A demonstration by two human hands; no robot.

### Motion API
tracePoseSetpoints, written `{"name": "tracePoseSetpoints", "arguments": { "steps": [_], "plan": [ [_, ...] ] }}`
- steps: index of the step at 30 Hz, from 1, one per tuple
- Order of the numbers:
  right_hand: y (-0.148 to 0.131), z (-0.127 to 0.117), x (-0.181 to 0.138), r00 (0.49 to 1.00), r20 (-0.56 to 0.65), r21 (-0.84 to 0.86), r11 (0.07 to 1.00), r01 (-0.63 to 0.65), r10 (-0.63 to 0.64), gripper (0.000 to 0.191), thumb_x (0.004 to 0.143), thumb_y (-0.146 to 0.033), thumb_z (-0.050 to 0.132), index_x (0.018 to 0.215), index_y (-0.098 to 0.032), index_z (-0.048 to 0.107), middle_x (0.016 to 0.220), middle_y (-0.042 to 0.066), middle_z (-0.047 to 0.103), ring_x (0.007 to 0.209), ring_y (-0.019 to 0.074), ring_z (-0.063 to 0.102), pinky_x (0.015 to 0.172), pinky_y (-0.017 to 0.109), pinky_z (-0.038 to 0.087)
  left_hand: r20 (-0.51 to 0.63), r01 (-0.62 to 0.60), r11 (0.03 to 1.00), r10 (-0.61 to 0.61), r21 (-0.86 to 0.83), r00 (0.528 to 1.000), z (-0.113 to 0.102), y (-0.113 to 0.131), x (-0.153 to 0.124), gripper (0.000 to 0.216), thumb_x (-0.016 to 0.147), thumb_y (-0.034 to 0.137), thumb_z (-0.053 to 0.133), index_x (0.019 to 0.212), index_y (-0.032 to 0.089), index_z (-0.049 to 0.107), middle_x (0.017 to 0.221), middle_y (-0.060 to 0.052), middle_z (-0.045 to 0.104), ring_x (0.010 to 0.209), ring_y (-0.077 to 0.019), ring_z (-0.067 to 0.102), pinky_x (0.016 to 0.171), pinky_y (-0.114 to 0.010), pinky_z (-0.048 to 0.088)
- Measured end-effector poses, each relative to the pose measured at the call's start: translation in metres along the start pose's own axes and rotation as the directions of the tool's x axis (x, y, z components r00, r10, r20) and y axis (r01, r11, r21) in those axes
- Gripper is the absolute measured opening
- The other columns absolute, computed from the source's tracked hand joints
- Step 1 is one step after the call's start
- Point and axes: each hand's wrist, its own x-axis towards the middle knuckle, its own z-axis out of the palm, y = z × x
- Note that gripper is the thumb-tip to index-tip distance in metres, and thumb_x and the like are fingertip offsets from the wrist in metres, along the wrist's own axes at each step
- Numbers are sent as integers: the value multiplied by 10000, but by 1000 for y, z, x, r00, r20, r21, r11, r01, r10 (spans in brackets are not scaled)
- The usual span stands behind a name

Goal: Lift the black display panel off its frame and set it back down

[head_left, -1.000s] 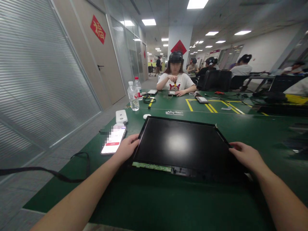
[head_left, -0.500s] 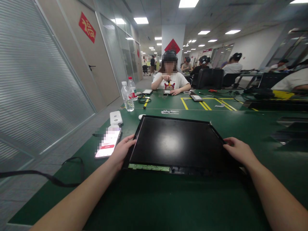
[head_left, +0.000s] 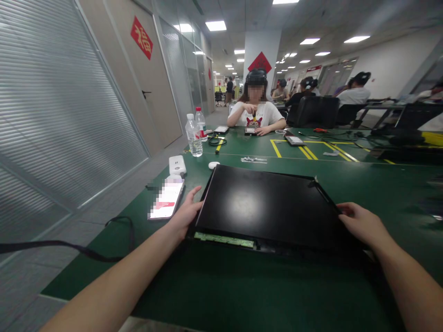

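A black display panel (head_left: 266,207) lies in a shallow black frame (head_left: 325,189) in front of me, a little askew to it. A strip of green circuit board (head_left: 224,240) shows along the near edge. My left hand (head_left: 187,214) grips the left side, thumb and fingers at the edge, some fingers hidden beneath. My right hand (head_left: 362,223) holds the right side of the frame with its fingers curled at the rim. Near my left hand lies a lit phone (head_left: 168,198), its screen partly blurred out.
Left of the panel are a white power bank (head_left: 177,165), a white mouse-like item (head_left: 213,165) and water bottles (head_left: 194,138). A black strap (head_left: 86,251) hangs at the left table edge. Across the green table (head_left: 277,286) sits a person (head_left: 256,110) working on a small device.
The view has turned slightly left, so everything sits further right. The panel now lies askew in its frame, with more frame showing along the left and far edges. Both hands remain at its sides.
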Motion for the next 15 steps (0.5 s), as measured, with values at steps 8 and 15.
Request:
{"name": "tracePoseSetpoints", "arguments": {
  "steps": [8,15],
  "plan": [
    [-6,-5,-2,1000,18,-29,999,-19,20,401,745,-282,501,1081,-180,693,923,84,718,825,238,653,735,334,459,83,9,1000,-10,15,997,4,5,-8,618,840,88,691,1422,230,540,829,-59,781,619,-190,731,555,-256,574],
    [-1,-1,0,1000,7,15,1000,0,0,366,716,-312,515,1022,-212,689,889,72,713,813,249,653,726,351,463,95,-31,999,30,8,995,9,12,-17,493,851,180,718,1337,229,647,997,-76,798,800,-214,758,608,-244,575]
  ]
}}
